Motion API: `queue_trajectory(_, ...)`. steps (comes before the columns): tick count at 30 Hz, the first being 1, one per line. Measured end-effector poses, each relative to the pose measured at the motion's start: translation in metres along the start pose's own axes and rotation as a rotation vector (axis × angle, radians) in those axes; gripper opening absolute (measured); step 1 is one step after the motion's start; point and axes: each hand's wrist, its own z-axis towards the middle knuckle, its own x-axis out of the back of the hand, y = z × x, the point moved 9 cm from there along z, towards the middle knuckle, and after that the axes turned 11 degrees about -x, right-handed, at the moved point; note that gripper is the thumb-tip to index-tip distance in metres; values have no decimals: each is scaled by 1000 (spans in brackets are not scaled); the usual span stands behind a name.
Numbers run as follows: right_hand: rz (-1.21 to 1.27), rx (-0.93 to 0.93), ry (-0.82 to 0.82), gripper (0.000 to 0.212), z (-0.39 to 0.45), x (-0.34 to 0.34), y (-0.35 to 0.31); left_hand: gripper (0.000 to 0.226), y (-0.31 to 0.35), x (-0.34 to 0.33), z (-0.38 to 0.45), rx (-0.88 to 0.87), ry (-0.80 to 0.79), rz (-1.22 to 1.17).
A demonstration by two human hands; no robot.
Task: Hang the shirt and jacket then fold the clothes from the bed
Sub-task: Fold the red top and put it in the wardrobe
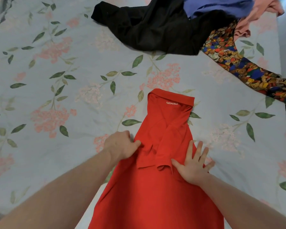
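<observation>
A red shirt point(163, 146) lay flat on the bed point(56, 96), face down, with its sleeves folded in across the back. It ran long and straight away from the person, with the collar at the far end and the bottom hem close to the body, off the edge of the view. Both hands were near the middle of it, one on each side. The left hand point(120, 146) was at the left edge, its fingers curled and pinching the cloth there. The right hand point(194, 166) lay flat on the right side, fingers spread wide, pressing the folded sleeve down. The two hands were about equally near the shirt. The next fold would likely go along its length, bringing the hem up to the collar. Far off at the top of the bed sat a pile of other clothes point(172, 27), well apart from the shirt and not yet folded.
</observation>
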Motion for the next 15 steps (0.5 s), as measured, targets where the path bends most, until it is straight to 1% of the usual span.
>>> queue_trajectory(1, 31, -5, 6, 112, -2, 3, -1, 59, 0, 15, 8, 15, 58, -52)
queue_trajectory(2, 96, 11, 46, 110, -5, 11, -3, 58, 2, 27, 16, 20, 108, -132)
queue_trajectory(3, 208, 70, 139, 104, -10, 26, -9, 57, 6, 37, 25, 21, 150, -233)
queue_trajectory(5, 512, 249, 365, 89, -22, 68, -21, 61, 19, 47, 43, 10, 194, -435)
queue_trajectory(6, 607, 307, 405, 84, -21, 84, -28, 66, 27, 48, 52, 1, 204, -525)
queue_trajectory(7, 669, 318, 405, 82, -15, 100, -36, 71, 36, 48, 60, -4, 210, -610)
queue_trajectory(8, 723, 280, 351, 86, 3, 111, -43, 74, 46, 47, 68, -9, 211, -701)
queue_trajectory(10, 873, 133, 170, 101, 33, 127, -57, 76, 68, 43, 75, -2, 169, -885)
queue_trajectory(11, 960, 70, 82, 101, 43, 131, -63, 74, 76, 41, 78, 3, 154, -955)
queue_trajectory(12, 1045, 43, -12, 83, 50, 133, -69, 71, 83, 40, 82, 9, 150, -1024)
queue_trajectory(13, 1105, 33, -108, 51, 51, 132, -75, 68, 89, 38, 85, 13, 150, -1096)
queue_trajectory(14, 1143, 39, -177, 29, 47, 134, -81, 66, 94, 36, 89, 14, 151, -1161)
queue_trajectory(15, 1138, 48, -210, 21, 45, 136, -86, 66, 95, 34, 92, 25, 157, -1205)
